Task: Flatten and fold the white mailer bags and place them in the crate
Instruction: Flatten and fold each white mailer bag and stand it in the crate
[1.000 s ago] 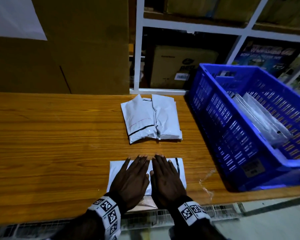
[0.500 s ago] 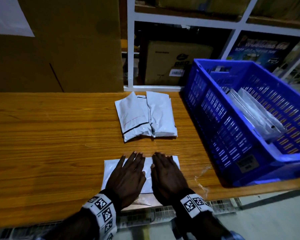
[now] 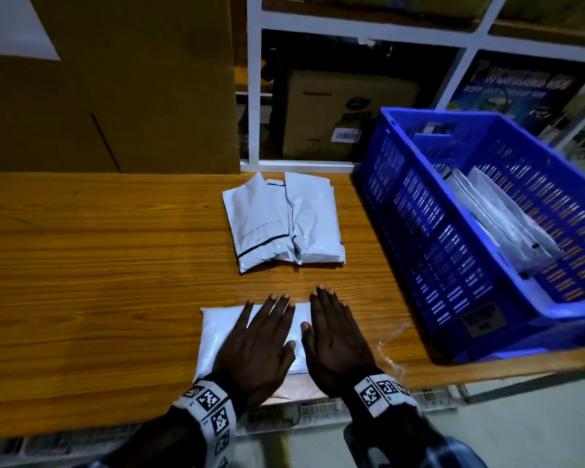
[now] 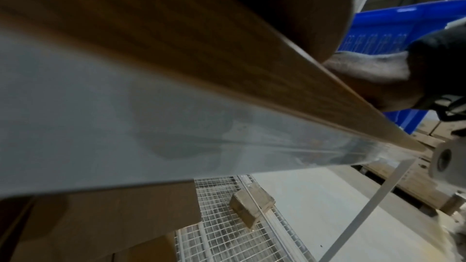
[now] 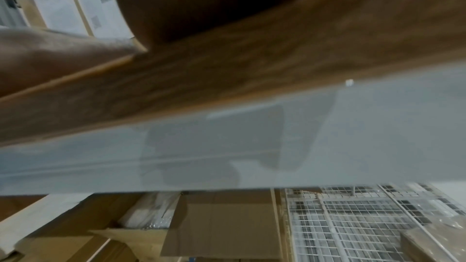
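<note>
A flat white plastic mailer bag [image 3: 217,339] lies at the near edge of the wooden table [image 3: 98,282]. The left hand [image 3: 255,346] presses on it, fingers straight and spread; the right hand [image 3: 336,339] lies flat just beside it, at the bag's right edge. Farther back sits a pile of folded white mailer bags [image 3: 282,221]. The blue slatted plastic crate [image 3: 436,231], at right, holds more bags.

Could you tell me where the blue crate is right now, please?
In the head view the blue crate stands on the wooden table's right end, right of the folded mailers.
</note>
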